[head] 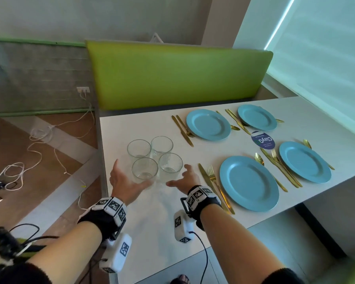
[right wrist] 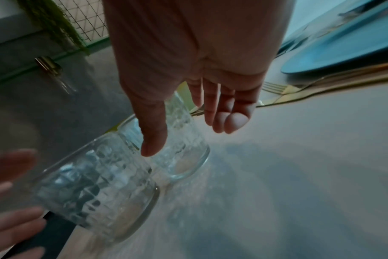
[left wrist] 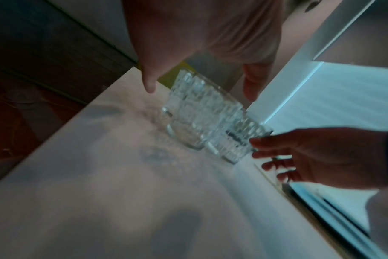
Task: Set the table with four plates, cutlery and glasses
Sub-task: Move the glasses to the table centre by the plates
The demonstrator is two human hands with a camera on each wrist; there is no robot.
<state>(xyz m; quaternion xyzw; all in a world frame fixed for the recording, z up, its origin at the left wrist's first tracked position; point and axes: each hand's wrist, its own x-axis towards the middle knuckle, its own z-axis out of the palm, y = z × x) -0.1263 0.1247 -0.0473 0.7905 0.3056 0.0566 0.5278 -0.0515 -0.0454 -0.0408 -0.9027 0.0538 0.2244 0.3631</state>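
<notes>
Several clear glasses stand bunched together on the white table [head: 152, 222], near its left edge. The nearest two are the front-left glass [head: 145, 170] and the front-right glass [head: 170, 165]. My left hand [head: 131, 175] is open, its thumb and fingers spread round the front-left glass [left wrist: 199, 112] without a clear touch. My right hand [head: 178, 176] is also open beside the front-right glass [right wrist: 182, 149], holding nothing. Several blue plates, such as the near one [head: 248, 183], lie to the right. Gold cutlery [head: 211, 181] flanks each plate.
A round printed sticker [head: 262, 140] lies between the plates. A green bench back [head: 172, 74] runs along the table's far side. White cables [head: 39, 140] trail over the floor to the left. The table's left edge [head: 103, 160] runs close to the glasses.
</notes>
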